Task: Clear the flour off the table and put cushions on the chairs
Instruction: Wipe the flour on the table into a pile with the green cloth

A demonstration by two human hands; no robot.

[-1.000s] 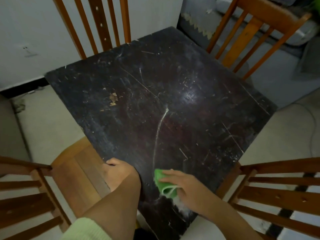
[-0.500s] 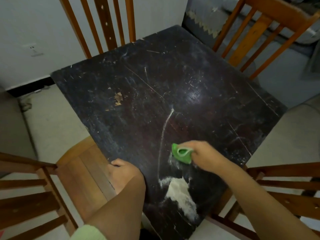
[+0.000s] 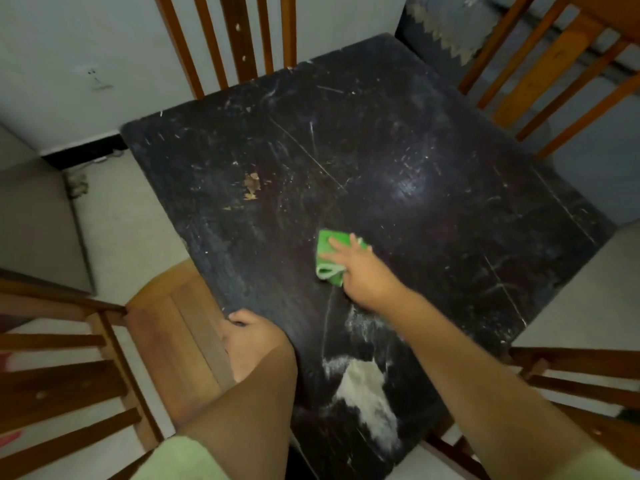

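A dark, scratched square table (image 3: 398,174) fills the middle of the view. White flour (image 3: 367,386) lies in a pile near the table's near corner, with a thin streak running up toward the cloth. My right hand (image 3: 363,271) presses a folded green cloth (image 3: 329,258) flat on the tabletop, fingers laid over it, just beyond the flour. My left hand (image 3: 252,341) grips the table's near left edge, thumb on top. No cushions are in view.
Wooden chairs stand on all sides: one seat (image 3: 176,341) at the left beside my left hand, slatted backs at the far edge (image 3: 239,39), the far right (image 3: 547,71) and the near right (image 3: 581,375). Pale floor surrounds the table.
My right hand has carried the green cloth from the near corner away toward the table's middle, uncovering the flour pile. My left hand has stayed on the edge.
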